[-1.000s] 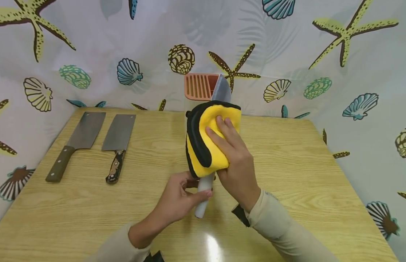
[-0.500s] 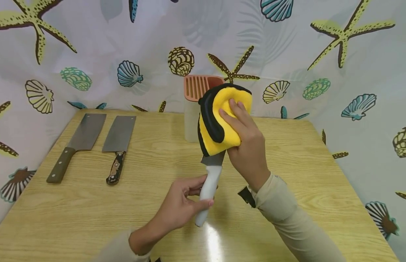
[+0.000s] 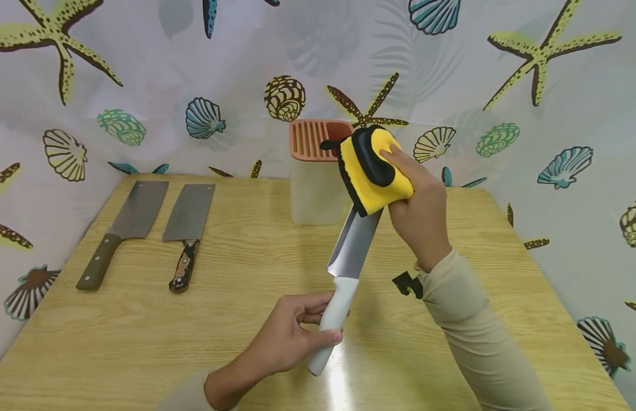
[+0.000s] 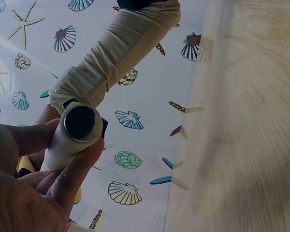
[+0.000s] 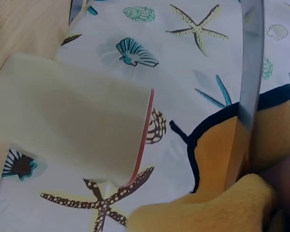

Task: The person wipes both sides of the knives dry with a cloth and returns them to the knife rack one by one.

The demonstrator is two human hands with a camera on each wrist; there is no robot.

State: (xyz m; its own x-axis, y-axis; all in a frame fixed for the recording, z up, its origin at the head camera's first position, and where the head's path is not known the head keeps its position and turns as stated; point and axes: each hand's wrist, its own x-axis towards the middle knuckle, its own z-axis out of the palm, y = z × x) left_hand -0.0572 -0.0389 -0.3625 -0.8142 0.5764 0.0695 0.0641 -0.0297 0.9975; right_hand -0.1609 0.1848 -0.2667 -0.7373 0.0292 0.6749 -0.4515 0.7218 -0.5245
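Note:
A kitchen knife with a white handle (image 3: 338,302) and a broad steel blade (image 3: 355,245) is tilted up over the table, its tip end hidden by cloth in the head view. My left hand (image 3: 292,337) grips the handle between thumb and fingers; the handle's butt (image 4: 80,123) faces the left wrist camera. Folded round the upper blade is a yellow cloth (image 3: 387,197) with black edging, which my right hand (image 3: 420,208) pinches. In the right wrist view, the blade (image 5: 252,63) passes between folds of the cloth (image 5: 212,154).
Two cleavers lie on the wooden table (image 3: 143,342) at the left: one with a green-brown handle (image 3: 99,262), one with a mottled dark handle (image 3: 184,265). Behind the knife stands a cream knife block (image 3: 318,197) with an orange slotted top. A shell-patterned curtain (image 3: 246,45) hangs behind.
My right hand has slid the cloth up and right along the blade, baring its lower part. My left hand has moved slightly down and right with the knife, which leans further right.

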